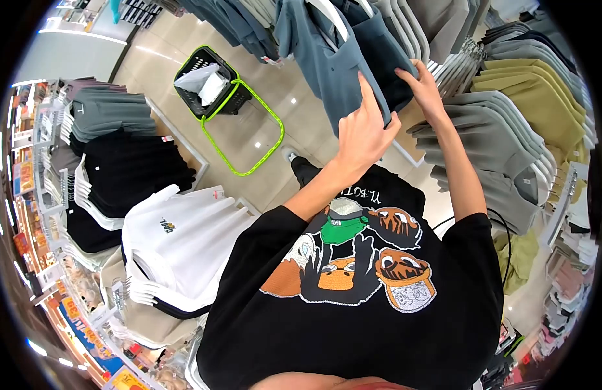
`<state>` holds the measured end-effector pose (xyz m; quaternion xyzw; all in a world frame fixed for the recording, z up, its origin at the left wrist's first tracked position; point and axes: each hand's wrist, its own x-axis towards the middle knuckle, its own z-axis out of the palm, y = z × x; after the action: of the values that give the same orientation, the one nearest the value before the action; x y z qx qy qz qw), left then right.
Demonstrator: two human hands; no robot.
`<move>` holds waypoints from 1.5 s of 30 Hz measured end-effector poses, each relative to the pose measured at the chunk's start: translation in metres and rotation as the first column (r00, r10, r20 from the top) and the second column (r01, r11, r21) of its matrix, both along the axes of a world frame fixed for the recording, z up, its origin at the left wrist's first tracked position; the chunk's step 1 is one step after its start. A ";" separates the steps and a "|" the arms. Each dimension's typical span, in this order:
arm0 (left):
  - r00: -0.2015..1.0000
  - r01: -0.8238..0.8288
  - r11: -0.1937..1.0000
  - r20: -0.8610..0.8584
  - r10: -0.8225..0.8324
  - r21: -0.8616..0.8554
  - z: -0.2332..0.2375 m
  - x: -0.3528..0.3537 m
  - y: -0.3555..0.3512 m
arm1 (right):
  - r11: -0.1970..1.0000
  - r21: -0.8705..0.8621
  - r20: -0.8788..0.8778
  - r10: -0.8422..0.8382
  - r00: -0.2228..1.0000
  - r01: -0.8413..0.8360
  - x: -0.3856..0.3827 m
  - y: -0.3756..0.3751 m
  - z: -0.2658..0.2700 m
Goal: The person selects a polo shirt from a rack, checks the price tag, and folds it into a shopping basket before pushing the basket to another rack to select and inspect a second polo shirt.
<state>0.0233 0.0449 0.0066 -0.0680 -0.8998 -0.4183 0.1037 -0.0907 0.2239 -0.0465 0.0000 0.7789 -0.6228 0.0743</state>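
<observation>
At the top of the head view, a blue-grey T-shirt hangs on a white hanger. My left hand is closed on its side edge, the index finger stretched along the cloth and the thumb near the hem. Just right of it hangs a dark blue T-shirt. My right hand grips this darker shirt's outer edge between thumb and fingers; some of the fingers are hidden behind the cloth. The two shirts are spread slightly apart.
A black shopping basket with a lime-green handle frame stands on the tiled floor, pale packages inside. White shirts and black shirts hang at left. Grey shirts and olive shirts hang at right.
</observation>
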 end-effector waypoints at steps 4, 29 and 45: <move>1.000 -0.009 0.998 -0.017 0.008 -0.063 -0.001 0.000 -0.002 | 0.998 0.051 -0.081 0.030 0.996 -0.026 0.002 -0.004 0.010; 0.988 -0.092 0.988 -0.115 0.106 0.127 -0.027 -0.014 -0.160 | 0.937 0.346 -0.430 0.116 0.896 0.044 0.011 -0.026 0.089; 0.983 -0.154 0.982 -0.120 0.141 -0.109 0.071 -0.005 -0.274 | 0.748 0.173 -0.189 0.663 0.724 -0.640 -0.037 -0.042 0.151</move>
<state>0.0185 -0.2290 0.0772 -0.0304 -0.9184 -0.3510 0.1803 -0.1277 0.1815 0.1040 -0.3451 0.7608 -0.5142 0.1943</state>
